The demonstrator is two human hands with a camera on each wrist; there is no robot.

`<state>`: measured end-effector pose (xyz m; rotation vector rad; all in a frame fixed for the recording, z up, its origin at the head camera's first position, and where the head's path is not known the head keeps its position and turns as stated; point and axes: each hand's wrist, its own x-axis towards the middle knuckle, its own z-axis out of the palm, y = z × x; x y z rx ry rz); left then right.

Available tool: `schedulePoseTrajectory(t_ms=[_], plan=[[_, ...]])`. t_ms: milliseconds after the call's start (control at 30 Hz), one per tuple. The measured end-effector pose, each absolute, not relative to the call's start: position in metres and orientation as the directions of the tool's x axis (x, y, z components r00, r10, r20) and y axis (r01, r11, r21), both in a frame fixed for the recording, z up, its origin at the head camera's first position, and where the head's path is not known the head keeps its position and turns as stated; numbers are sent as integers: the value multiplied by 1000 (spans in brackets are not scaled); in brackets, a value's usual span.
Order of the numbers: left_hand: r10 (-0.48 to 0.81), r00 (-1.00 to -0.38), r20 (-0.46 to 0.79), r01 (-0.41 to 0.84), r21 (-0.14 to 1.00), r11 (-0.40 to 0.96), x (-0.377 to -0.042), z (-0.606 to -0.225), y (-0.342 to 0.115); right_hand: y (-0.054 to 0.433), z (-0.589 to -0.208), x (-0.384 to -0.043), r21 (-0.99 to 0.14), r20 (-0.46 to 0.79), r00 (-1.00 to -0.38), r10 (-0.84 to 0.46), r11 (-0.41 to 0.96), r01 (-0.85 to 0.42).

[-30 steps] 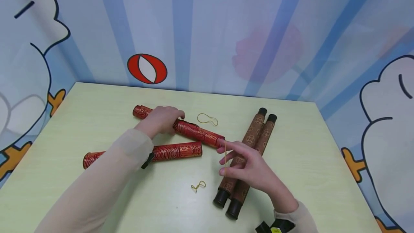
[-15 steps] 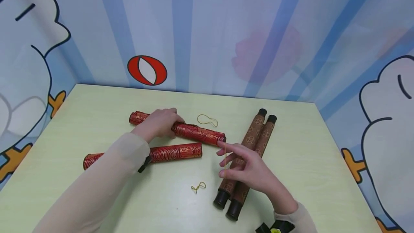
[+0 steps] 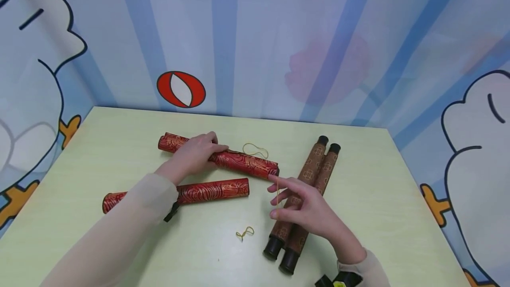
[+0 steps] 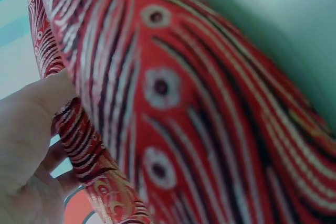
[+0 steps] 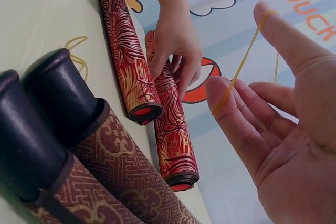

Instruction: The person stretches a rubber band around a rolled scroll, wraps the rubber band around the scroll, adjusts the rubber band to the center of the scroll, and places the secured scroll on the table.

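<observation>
My left hand (image 3: pixel 195 154) grips the far red, gold-patterned roll (image 3: pixel 244 163) near its middle. In the left wrist view its fingers (image 4: pixel 26 145) reach round that roll (image 4: pixel 81 150), behind the near red roll (image 4: pixel 163 87). The near red roll (image 3: pixel 215 190) lies on the table, partly hidden by the left sleeve. My right hand (image 3: pixel 308 205) hovers over the brown rolls, fingers spread. A yellow rubber band (image 5: pixel 244 59) is stretched round its thumb and a finger. The far roll's right end is close to the right fingertips.
Two brown patterned rolls (image 3: pixel 312 163) with black end caps lie side by side on the right of the table (image 3: pixel 370 189). One loose rubber band (image 3: pixel 255 154) lies behind the far red roll. Another, twisted rubber band (image 3: pixel 245 233) lies nearer the front.
The far red roll has shifted slightly left and turned a little under my left hand, its right end now nearer the right fingertips. The right hand and its stretched rubber band look unchanged.
</observation>
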<state>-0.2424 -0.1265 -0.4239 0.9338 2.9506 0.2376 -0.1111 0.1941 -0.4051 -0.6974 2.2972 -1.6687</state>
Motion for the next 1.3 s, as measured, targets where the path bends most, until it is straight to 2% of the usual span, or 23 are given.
schedulePoseTrajectory(t_ms=[167,400,700,933,1300], plan=[[592,-800,97,599,81,796,-239,-420,-129,196,-404,-113,-932,108,-868,-484,255,-258],[580,-793,187,601,87,794,-235,-420,-135,199,-402,-114,-931,99,-874,-476,267,-250],[583,-745,324,618,7,786,-229,-412,-135,205,-397,-118,-926,93,-888,-451,287,-244],[552,-720,421,607,-4,795,-221,-402,-130,212,-392,-123,-899,124,-904,-408,339,-277],[521,-646,557,616,-23,787,-204,-390,-127,228,-385,-130,-834,219,-929,-299,437,-337]])
